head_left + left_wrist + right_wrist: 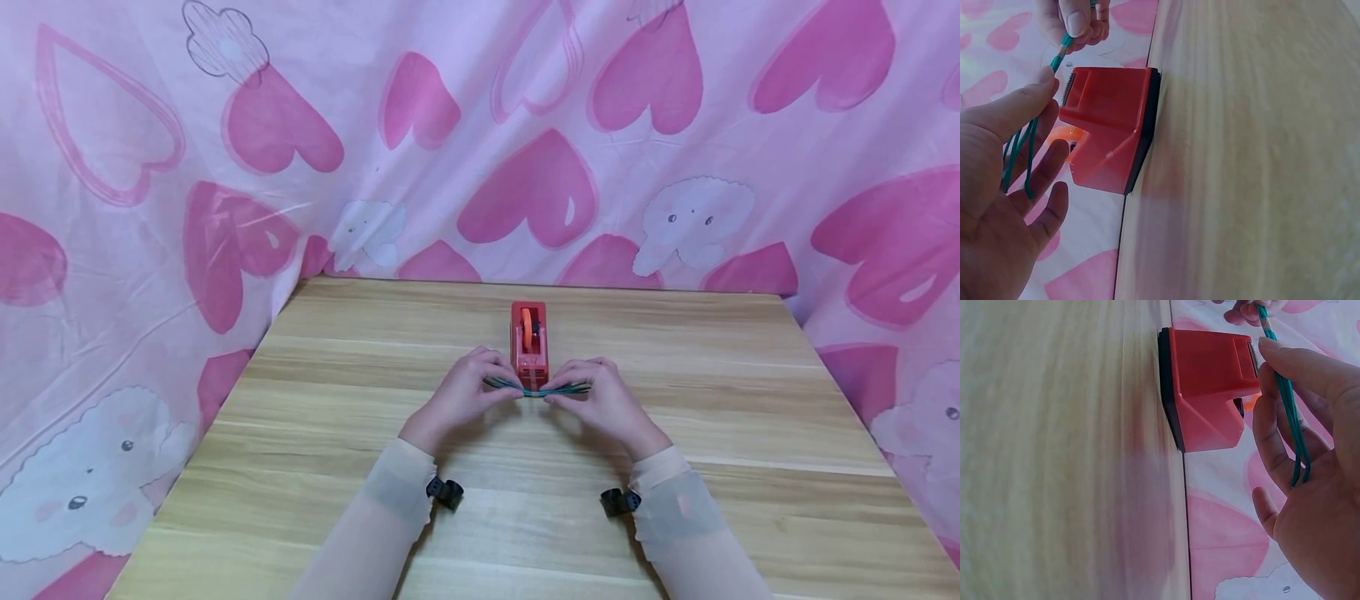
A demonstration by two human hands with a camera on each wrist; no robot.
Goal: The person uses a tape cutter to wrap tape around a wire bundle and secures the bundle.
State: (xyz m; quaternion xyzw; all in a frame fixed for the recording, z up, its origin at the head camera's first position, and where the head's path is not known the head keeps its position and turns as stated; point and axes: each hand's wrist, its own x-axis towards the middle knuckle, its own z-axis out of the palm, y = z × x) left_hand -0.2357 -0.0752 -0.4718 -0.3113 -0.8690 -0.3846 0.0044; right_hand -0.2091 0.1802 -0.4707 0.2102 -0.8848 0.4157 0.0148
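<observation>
1. The green bundle [1292, 419] is just beside the red tape dispenser [1110, 128].
2. Left hand [467, 392] and right hand [609, 404] each pinch it, other fingers loose.
3. Looks light and bendy; I'd pinch either side of its middle.

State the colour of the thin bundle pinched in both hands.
The bundle is bluish green, clearest in the right wrist view.

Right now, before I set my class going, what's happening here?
A person's left grip and right grip pinch a bundle of thin green strands from either side, with a pale band showing between them. The bundle is held near the toothed edge of a red tape dispenser, which stands on the wooden table.
</observation>
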